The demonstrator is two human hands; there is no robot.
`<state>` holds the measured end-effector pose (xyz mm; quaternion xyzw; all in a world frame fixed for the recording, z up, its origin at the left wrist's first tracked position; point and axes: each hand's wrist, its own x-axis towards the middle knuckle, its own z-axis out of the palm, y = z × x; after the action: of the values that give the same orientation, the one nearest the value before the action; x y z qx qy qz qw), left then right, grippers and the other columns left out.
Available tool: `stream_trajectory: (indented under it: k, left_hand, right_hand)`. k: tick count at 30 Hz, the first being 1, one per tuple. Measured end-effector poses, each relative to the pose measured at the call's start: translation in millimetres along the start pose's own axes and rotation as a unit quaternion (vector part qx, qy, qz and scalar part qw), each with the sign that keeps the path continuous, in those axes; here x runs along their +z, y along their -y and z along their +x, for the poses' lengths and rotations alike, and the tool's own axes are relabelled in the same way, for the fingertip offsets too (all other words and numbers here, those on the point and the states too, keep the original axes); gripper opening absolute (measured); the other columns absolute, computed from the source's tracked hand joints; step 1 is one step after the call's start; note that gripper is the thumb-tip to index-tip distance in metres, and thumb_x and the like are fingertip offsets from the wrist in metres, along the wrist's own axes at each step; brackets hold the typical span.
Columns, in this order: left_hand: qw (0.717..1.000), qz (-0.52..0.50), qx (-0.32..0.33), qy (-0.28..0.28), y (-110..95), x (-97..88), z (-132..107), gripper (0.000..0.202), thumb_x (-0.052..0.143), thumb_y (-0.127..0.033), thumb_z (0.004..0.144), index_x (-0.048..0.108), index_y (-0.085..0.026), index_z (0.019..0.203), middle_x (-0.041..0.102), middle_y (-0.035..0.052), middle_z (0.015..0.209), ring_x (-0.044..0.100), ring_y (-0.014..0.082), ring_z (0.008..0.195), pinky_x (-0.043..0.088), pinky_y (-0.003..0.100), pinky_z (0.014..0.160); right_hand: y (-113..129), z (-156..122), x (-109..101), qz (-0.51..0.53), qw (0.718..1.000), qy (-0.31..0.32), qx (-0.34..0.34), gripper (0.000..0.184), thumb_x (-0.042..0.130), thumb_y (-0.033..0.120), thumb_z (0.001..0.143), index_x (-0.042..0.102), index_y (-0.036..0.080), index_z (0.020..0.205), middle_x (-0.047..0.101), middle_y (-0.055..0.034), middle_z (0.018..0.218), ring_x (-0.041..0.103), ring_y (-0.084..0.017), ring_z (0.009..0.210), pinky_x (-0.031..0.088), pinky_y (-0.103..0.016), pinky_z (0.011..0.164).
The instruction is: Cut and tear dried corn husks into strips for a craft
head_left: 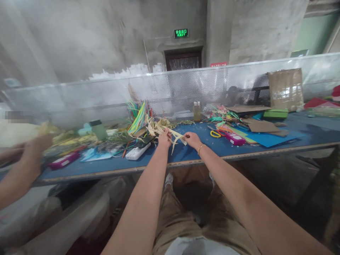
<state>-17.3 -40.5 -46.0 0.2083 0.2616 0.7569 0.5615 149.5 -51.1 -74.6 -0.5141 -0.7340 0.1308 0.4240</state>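
Pale, dry strips that look like corn husk (176,135) stretch between my two hands over the front of the blue table. My left hand (164,137) is closed on the bunched end of the strips. With fingers pinched, my right hand (192,140) grips the other end; a bracelet circles that wrist. One loose strip dangles below, between the hands. Just behind my left hand lies a tangled heap of the same pale husk (156,125). A white power strip (138,151) sits to the left of that hand.
Yellow-handled scissors (215,134) and a purple box (235,139) lie right of my hands, near coloured sheets (268,139) and cardboard. Colourful stems (138,117) and a green-lidded jar (98,129) stand left. A co-worker's blurred arm (23,166) reaches in. A perforated metal screen (183,88) runs behind.
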Motion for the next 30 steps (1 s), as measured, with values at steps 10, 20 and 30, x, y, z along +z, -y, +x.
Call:
stream_trajectory:
  k: [10, 20, 30]
  left_hand:
    - [0.999, -0.011, -0.034, -0.023, -0.6, -3.0, 5.6, 0.013, 0.063, -0.004, 0.080, 0.058, -0.016, 0.079, 0.053, -0.0049, 0.058, 0.047, 0.0027, 0.044, 0.035, 0.011, 0.041]
    - [0.996, -0.012, 0.006, -0.094, 0.4, -5.1, 11.8, 0.016, 0.066, -0.006, 0.078, 0.055, -0.016, 0.074, 0.054, -0.0058, 0.058, 0.048, 0.0026, 0.043, 0.039, 0.013, 0.044]
    - [0.993, -0.042, 0.038, -0.099, -6.4, -1.8, 4.0, 0.018, 0.062, -0.002, 0.080, 0.052, -0.017, 0.078, 0.054, -0.0066, 0.059, 0.048, 0.0012, 0.043, 0.035, 0.010, 0.041]
  right_hand:
    - [4.7, -3.0, -2.6, -0.015, 1.000, 0.005, 0.006, 0.012, 0.063, 0.029, 0.078, 0.070, 0.020, 0.075, 0.068, -0.0004, 0.072, 0.058, -0.013, 0.067, 0.038, -0.021, 0.060]
    - [7.2, -4.3, -3.3, -0.037, 0.999, 0.010, 0.024, 0.014, 0.061, 0.030, 0.079, 0.073, 0.022, 0.079, 0.071, -0.0011, 0.079, 0.061, -0.014, 0.072, 0.039, -0.022, 0.061]
    - [13.2, -8.6, -7.9, -0.060, 0.996, 0.013, 0.060, 0.016, 0.059, 0.032, 0.080, 0.073, 0.024, 0.082, 0.072, -0.0014, 0.087, 0.062, -0.016, 0.078, 0.042, -0.023, 0.067]
